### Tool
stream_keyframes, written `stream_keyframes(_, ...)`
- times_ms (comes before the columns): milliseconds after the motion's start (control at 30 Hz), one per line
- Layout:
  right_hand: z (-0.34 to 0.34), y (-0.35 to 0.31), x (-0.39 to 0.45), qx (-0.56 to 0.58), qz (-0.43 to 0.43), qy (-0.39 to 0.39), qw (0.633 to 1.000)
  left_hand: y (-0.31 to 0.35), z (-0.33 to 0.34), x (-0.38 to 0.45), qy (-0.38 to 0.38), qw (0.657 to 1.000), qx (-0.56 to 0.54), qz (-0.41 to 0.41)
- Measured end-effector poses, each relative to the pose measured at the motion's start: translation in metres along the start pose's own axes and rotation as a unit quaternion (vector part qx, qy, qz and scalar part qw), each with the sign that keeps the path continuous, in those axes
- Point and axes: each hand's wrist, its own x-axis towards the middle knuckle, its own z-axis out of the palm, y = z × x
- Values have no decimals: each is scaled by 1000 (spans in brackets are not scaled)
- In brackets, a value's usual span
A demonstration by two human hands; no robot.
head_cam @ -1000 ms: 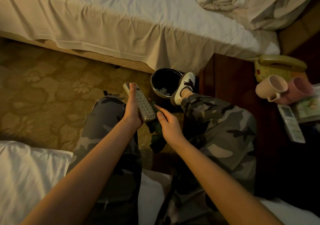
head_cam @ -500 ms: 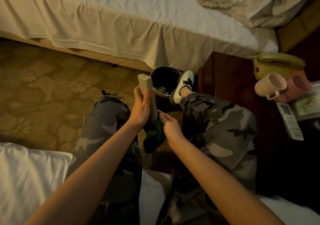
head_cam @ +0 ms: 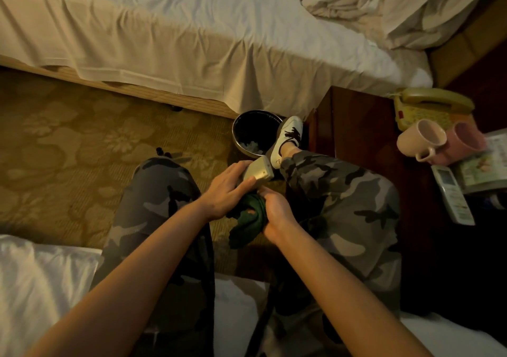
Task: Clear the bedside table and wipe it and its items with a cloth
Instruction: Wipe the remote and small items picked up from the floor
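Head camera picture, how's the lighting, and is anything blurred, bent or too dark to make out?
Head view: dim, warm yellowish light; the bed sheet is brightest. The wide lens bows the bed edge. The left hand with the remote and the right hand with the green cloth look slightly soft. The bedside table sinks into black at lower right.

The bedside table [head_cam: 354,126] is dark polished wood with a dull gloss. The remote [head_cam: 258,171] looks like matt pale plastic, the cloth [head_cam: 247,216] soft dark green fabric. Both mugs [head_cam: 419,139] seem glazed ceramic. The bin [head_cam: 256,134] has a shiny, probably metal, rim.
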Motion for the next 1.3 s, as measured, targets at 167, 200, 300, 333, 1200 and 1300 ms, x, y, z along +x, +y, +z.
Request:
stream_keyframes(167,-2,-2,-2,2,12,-1,1000,-3,-5,-1,-34,999,0,-33)
stream_keyframes(200,-4,-3,-1,3,10,0,1000,-2,-6,-2,-45,997,-20,-51)
stream_keyframes(300,-6,-9,-5,8,11,1,1000,0,-11,-5,-77,994,-44,-71)
stream_keyframes(333,-7,-10,-5,5,11,0,1000,0,-12,-6,-86,993,-44,-72)
stream_keyframes(1200,6,-3,3,-267,-74,-50,960,17,-30,-12,84,823,-542,-151)
stream_keyframes(1300,6,-1,0,-266,-54,-115,955,20,-29,-10,121,822,-533,-159)
